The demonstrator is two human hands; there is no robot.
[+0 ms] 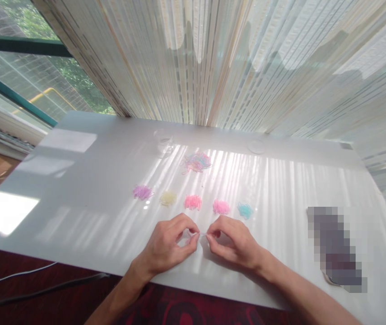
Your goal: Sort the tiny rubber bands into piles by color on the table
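Hands at a white table [87,212], its sunlit surface striped with shadow. The left hand [170,243] and the right hand [236,241] are near the middle of the near edge. Just beyond them, a row of small piles, purple [141,192], yellow [168,198], coral [193,201], pink [221,206] and blue [245,210], bounds the room toward the far edge. Wide stretches of surface extend leftward to the left edge and rightward to a pixelated dark object [335,248]. A mixed pile [197,162] and a clear cup [165,145] lie nearer the far edge. Each thumb and forefinger press together at the tips, pinching a thin pale strand [202,234] between the hands. Its long axis runs left to right, roughly along the near edge, one end toward each hand; whether it forms a loop cannot be told.
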